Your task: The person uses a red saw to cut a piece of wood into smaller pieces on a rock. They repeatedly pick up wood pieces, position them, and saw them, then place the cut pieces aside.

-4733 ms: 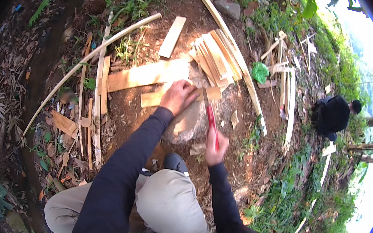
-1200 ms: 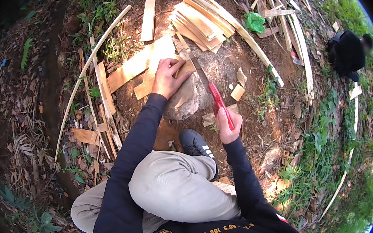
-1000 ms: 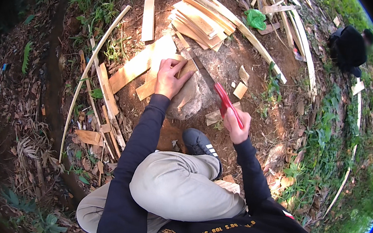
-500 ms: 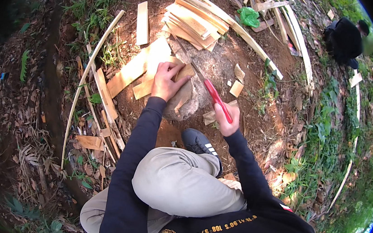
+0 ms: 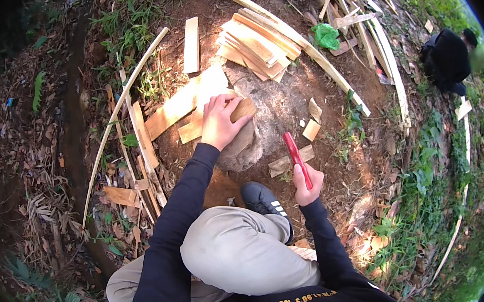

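My left hand (image 5: 219, 124) presses down on a short piece of wooden board (image 5: 246, 109), its fingers closed over the board's near part. That piece rests on a rough grey-brown block (image 5: 270, 104), which could be a stump or a rock. Off to the right, my right hand (image 5: 307, 184) is wrapped round the red handle (image 5: 296, 155) of a hand saw, held apart from the board. The saw's blade cannot be made out now. Beneath and left of my left hand lie pale flat boards (image 5: 177, 106).
Stacked thin boards (image 5: 256, 43) lie beyond the block, bordered by a long bent strip (image 5: 289, 35). Long strips (image 5: 144, 135) lie at left. Small offcuts (image 5: 311, 130) sit right of the block. My shoe (image 5: 261, 199) is close by. A person in black (image 5: 447, 59) is far right.
My right hand has drawn the saw back and down, away from the board. The blade, seen across the board's edge before, no longer shows. My left hand stays on the board.
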`<state>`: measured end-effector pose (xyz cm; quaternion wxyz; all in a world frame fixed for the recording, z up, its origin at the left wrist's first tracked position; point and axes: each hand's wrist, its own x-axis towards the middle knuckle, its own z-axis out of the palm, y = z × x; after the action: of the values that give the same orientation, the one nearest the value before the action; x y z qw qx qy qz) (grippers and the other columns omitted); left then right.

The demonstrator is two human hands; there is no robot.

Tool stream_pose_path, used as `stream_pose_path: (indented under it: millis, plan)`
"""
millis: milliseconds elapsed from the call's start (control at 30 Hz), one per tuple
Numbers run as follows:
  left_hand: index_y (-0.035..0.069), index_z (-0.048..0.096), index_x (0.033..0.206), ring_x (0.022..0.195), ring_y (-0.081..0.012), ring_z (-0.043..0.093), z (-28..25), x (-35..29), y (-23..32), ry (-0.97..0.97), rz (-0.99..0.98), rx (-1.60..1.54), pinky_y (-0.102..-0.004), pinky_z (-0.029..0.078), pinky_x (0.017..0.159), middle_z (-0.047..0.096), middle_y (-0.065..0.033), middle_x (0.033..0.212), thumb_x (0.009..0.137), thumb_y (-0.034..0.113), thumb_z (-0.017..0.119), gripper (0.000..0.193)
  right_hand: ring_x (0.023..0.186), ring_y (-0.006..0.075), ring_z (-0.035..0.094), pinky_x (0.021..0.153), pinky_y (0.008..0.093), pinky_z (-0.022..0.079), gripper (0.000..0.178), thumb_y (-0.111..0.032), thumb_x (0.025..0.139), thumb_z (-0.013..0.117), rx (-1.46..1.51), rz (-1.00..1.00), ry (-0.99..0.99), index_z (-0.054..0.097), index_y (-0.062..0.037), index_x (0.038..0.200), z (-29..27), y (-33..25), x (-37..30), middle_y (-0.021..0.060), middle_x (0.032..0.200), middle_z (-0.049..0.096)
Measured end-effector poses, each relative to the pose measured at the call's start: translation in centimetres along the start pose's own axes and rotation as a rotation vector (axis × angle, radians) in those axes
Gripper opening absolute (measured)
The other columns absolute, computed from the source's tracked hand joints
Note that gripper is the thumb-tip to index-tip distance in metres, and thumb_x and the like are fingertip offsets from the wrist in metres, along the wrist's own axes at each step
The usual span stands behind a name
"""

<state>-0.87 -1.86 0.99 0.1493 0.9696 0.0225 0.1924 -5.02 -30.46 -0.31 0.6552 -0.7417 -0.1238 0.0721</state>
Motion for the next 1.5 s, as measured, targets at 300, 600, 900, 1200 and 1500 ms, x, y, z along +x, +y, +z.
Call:
stream_pose_path:
  millis: [300, 600, 900, 1200, 1500]
  plan:
    - [0.010, 0.075, 0.105, 0.095, -0.0263, 0.061, -1.5, 0.9, -0.8, 0.144, 0.085, -0.096, -0.0403, 0.050, 0.087, 0.065, -0.0058, 0.098, 0.080, 0.017, 0.081, 0.028, 0.050, 0.0093, 0.047, 0.049, 0.0275, 0.037, 0.026, -0.019, 0.096, 0.060, 0.238, 0.025, -0.040, 0.056, -0.0020, 0.077, 0.4, -3.6, -0.8, -0.0001, 0.058, 0.050]
    - [0.001, 0.074, 0.100, 0.087, -0.0336, 0.067, -1.0, 0.9, -1.3, 0.062, -0.055, -0.212, -0.0422, 0.054, 0.080, 0.071, -0.0159, 0.090, 0.087, 0.019, 0.076, 0.022, 0.044, 0.0091, 0.042, 0.046, 0.0299, 0.032, 0.026, -0.016, 0.096, 0.067, -0.071, -0.104, -0.069, 0.062, -0.0013, 0.075, -0.8, -6.5, -0.2, 0.0009, 0.052, 0.043]
    - [0.000, 0.075, 0.104, 0.089, -0.0344, 0.068, -1.4, 1.4, -1.5, 0.023, -0.055, -0.220, -0.0414, 0.054, 0.080, 0.071, -0.0178, 0.095, 0.089, 0.022, 0.075, 0.027, 0.044, 0.0081, 0.047, 0.045, 0.0290, 0.036, 0.026, -0.017, 0.096, 0.068, -0.015, -0.102, -0.051, 0.066, 0.0002, 0.077, 0.5, -6.7, 0.6, 0.0010, 0.051, 0.050]
    - [0.001, 0.075, 0.104, 0.088, -0.0340, 0.067, -1.3, 1.1, -1.3, 0.055, -0.057, -0.195, -0.0418, 0.054, 0.079, 0.071, -0.0169, 0.094, 0.089, 0.021, 0.075, 0.025, 0.044, 0.0061, 0.044, 0.045, 0.0290, 0.033, 0.028, -0.015, 0.097, 0.068, -0.016, -0.062, -0.031, 0.061, -0.0009, 0.073, 2.0, -6.5, 0.4, 0.0007, 0.050, 0.046]
    - [0.002, 0.076, 0.103, 0.084, -0.0322, 0.066, -1.0, 0.9, -0.9, 0.091, -0.037, -0.158, -0.0414, 0.054, 0.077, 0.071, -0.0144, 0.090, 0.089, 0.024, 0.075, 0.025, 0.043, 0.0079, 0.043, 0.045, 0.0297, 0.034, 0.031, -0.016, 0.097, 0.068, -0.037, -0.092, -0.030, 0.059, -0.0021, 0.071, 2.4, -6.4, 0.9, 0.0024, 0.049, 0.043]
